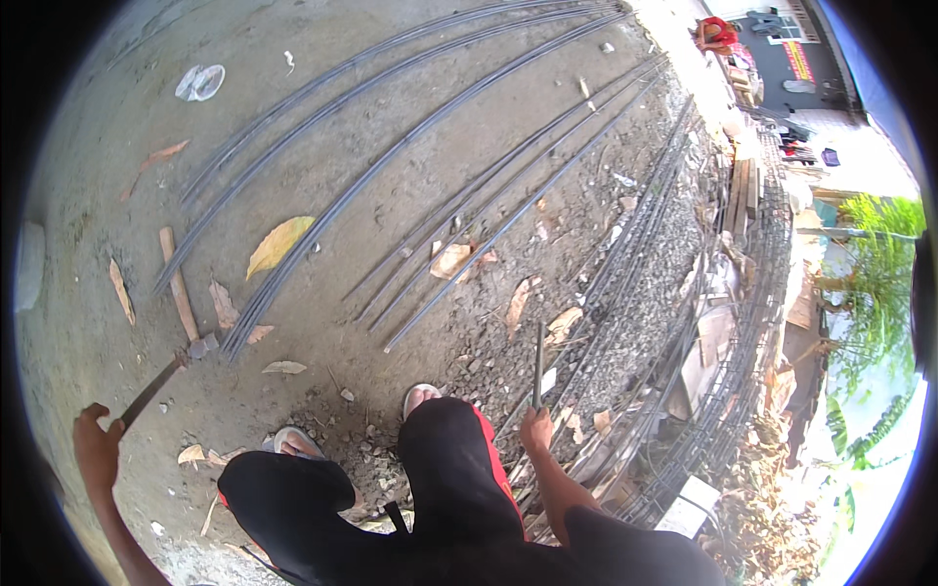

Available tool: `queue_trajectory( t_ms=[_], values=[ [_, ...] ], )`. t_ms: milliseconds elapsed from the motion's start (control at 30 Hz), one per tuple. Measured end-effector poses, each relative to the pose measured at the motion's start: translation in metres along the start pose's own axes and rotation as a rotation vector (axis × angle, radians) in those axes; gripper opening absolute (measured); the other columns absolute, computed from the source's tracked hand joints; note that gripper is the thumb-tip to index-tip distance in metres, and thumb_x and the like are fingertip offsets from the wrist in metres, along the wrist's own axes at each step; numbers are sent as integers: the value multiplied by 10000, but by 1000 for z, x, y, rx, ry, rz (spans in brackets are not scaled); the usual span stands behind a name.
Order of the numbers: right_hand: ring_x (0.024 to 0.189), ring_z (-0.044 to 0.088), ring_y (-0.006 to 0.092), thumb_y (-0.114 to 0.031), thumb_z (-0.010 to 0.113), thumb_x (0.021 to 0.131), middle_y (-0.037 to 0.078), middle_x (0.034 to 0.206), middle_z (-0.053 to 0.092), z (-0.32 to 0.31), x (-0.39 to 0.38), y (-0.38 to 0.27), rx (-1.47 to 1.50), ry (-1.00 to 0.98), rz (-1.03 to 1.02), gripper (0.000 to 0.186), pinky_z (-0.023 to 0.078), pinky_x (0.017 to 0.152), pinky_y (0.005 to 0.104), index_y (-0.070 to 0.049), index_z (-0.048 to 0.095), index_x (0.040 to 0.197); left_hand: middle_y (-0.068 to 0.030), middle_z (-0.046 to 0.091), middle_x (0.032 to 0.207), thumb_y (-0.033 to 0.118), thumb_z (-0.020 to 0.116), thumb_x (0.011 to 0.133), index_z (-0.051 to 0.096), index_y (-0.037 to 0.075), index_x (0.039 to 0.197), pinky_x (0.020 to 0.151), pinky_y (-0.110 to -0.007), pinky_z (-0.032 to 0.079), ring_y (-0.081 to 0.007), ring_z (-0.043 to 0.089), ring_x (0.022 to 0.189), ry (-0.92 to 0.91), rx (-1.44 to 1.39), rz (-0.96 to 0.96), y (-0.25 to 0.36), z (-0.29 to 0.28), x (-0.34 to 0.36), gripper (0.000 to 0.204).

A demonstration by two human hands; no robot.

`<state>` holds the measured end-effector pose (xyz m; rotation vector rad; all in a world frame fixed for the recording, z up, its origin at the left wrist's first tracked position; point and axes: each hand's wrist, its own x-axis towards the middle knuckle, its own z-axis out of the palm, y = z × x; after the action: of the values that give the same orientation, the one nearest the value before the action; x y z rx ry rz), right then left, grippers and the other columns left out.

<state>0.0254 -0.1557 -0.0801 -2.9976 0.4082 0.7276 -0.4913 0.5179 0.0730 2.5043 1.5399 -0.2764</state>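
At the far left my left hand [96, 449] has its fingers curled at the near end of a dark, narrow bar [151, 396]. The bar's far end reaches down toward a small grey lump [202, 346] on the ground; whether the two are joined, I cannot tell. On the right, my right hand [536, 432] is closed round a short dark metal rod [538, 356], which points away from me. Between my hands are my knees in black trousers with red trim and my feet in light sandals.
Long bundles of steel bars [391, 146] lie across the dirt ahead. A wooden stick [179, 283] and dry leaves [278, 246] lie to the left. More rods and wire mesh [752, 322] crowd the right, beside a white block [689, 506]. A person in red [718, 35] is far off.
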Motion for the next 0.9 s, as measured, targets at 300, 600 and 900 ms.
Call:
queue_trajectory(
  t_ms=[300, 600, 900],
  values=[
    [1027, 653, 536, -337, 517, 981, 352, 1066, 682, -332, -170, 11, -511, -409, -290, 424, 497, 903, 621, 31, 552, 1189, -249, 738, 988, 255, 758, 884, 773, 20, 1026, 804, -511, 559, -427, 721, 921, -174, -348, -331, 77, 25, -95, 275],
    [961, 656, 519, -381, 618, 957, 307, 941, 693, -474, -111, 14, -361, -225, -359, 403, 486, 843, 592, -2, 621, 1093, -248, 743, 974, 327, 735, 896, 799, 57, 1015, 817, -523, 557, -424, 720, 926, -239, -272, -782, 172, -52, -279, 302],
    [429, 403, 127, -296, 712, 924, -14, 563, 391, -366, 203, -327, 408, -508, 47, 293, 330, 407, 313, -11, 649, 890, -185, 757, 948, 426, 720, 922, 799, 115, 1104, 838, -515, 544, -407, 719, 896, -290, -69, -1062, 312, 20, -331, 368]
  ],
)
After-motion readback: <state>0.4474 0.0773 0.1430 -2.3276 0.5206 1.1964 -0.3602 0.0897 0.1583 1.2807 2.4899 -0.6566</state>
